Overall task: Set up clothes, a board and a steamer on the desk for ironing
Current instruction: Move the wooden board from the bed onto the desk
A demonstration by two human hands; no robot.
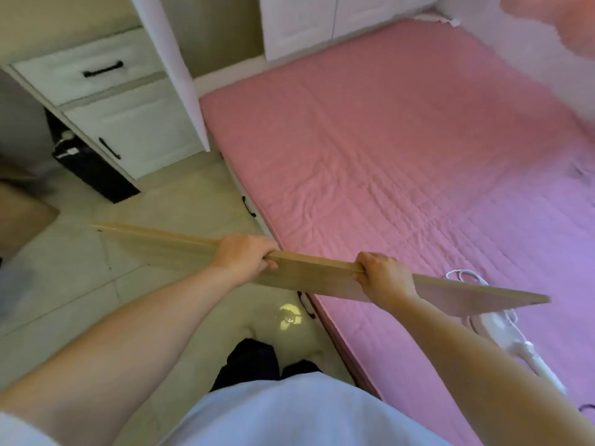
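Head view shows both hands carrying the wooden board [309,278] edge-up over the tiled floor [80,284]: left hand [241,255] and right hand [383,275] each curl over its top edge. I'd judge setup barely begun. A white steamer [502,329] lies on the pink bed [386,140] at right; white drawers [96,101] stand far left. No desk top or clothes visible.

Open tiled floor [77,284] lies left; the pink bed [402,149] blocks the right, white drawers [106,101] stand ahead.
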